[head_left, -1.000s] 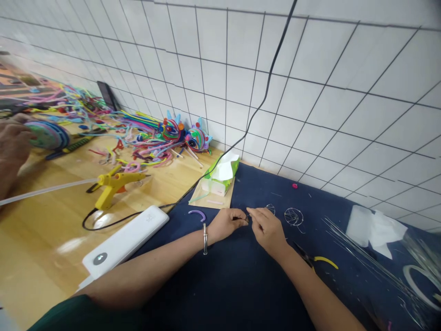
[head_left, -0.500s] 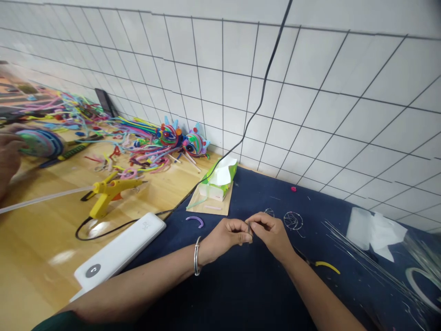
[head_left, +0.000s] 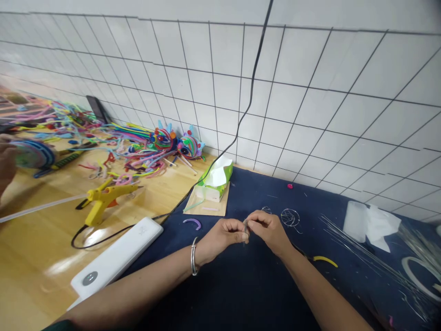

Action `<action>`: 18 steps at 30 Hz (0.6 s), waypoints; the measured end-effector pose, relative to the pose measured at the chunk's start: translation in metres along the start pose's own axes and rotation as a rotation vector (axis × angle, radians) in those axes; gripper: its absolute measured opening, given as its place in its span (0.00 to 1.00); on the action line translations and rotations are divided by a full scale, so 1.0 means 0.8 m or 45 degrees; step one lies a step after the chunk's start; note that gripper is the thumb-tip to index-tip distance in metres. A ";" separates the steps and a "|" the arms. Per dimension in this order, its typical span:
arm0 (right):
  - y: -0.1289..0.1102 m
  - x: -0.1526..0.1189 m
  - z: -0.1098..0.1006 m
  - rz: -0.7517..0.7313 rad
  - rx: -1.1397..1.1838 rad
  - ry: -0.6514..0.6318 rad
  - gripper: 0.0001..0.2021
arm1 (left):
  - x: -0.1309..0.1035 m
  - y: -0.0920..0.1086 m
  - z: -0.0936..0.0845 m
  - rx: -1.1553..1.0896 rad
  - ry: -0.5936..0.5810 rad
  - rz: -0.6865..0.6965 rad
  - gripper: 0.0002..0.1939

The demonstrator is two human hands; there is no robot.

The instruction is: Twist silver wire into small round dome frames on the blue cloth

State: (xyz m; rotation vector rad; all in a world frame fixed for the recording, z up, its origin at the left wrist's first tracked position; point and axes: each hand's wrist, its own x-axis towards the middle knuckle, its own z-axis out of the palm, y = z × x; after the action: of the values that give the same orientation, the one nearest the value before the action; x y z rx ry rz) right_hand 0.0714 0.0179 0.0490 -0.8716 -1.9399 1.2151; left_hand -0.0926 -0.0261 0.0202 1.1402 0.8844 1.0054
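Over the dark blue cloth (head_left: 268, 285), my left hand (head_left: 229, 234) and my right hand (head_left: 267, 230) meet, fingertips pinched together. Between them is a thin, dark, narrow strip (head_left: 245, 225), mostly covered by fingers; its exact kind cannot be made out. Both hands are closed on it. Just past my right hand lies a round wire frame (head_left: 290, 218), with part of a second wire piece (head_left: 266, 209) showing behind the fingers. A curved purple piece (head_left: 193, 223) rests left of my left hand. Yellow-handled pliers (head_left: 325, 261) lie by my right forearm, partly hidden.
A yellow glue gun (head_left: 103, 200) and a white power bank (head_left: 119, 257) lie at left. Tissues (head_left: 218, 177) stand ahead. Thin wires (head_left: 358, 248) and a white ring (head_left: 418, 280) are at right. Another person's hand (head_left: 5, 161) holds a striped ball (head_left: 34, 154). A black cable (head_left: 237, 133) hangs across.
The view has shifted slightly, so most things sit a little further left. My hands keep their pinch on the strip, with only a small change in its angle.
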 end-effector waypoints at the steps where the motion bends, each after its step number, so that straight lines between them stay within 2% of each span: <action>1: 0.001 0.000 0.000 0.004 0.009 -0.002 0.07 | 0.000 -0.001 0.000 -0.012 -0.011 -0.016 0.09; 11: 0.017 0.003 -0.010 0.153 0.065 -0.146 0.07 | 0.002 -0.007 -0.006 0.007 -0.103 -0.139 0.11; 14: 0.017 0.004 -0.016 0.177 0.004 -0.206 0.08 | 0.005 -0.009 -0.011 0.011 -0.145 -0.180 0.12; 18: 0.013 0.005 -0.018 0.114 -0.160 -0.208 0.08 | 0.008 -0.008 -0.019 0.066 -0.223 -0.212 0.12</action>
State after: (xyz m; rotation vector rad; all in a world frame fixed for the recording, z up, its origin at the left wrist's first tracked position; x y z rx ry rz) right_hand 0.0828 0.0316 0.0453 -0.9581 -2.1471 1.2616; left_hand -0.1041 -0.0164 0.0107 1.1593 0.8529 0.7391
